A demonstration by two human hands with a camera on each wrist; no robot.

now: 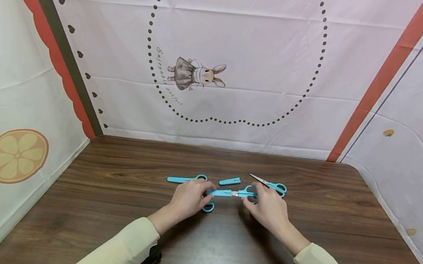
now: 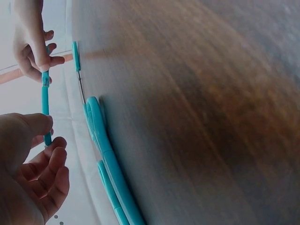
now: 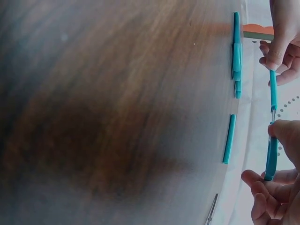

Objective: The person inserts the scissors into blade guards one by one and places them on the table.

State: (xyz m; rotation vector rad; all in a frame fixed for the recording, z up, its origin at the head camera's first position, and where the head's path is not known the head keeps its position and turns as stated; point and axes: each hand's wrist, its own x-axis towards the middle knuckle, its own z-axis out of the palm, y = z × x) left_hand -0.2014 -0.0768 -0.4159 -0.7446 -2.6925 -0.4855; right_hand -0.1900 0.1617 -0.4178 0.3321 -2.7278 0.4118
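My left hand pinches a light-blue blade cover between thumb and fingers. My right hand grips light-blue scissors by the handles. Their blades sit partly inside the cover, with a short strip of metal showing between cover and handles. Both wrist views show this pair raised above the table, the cover in line with the handles. Just behind the right hand, uncovered scissors lie with bare blades pointing left. A loose blue cover rests behind the held pair.
Covered blue scissors lie behind the left hand. Another blue scissor handle shows beside that hand, the rest of it hidden. All lie on a brown wooden table, with a printed cloth hanging behind it.
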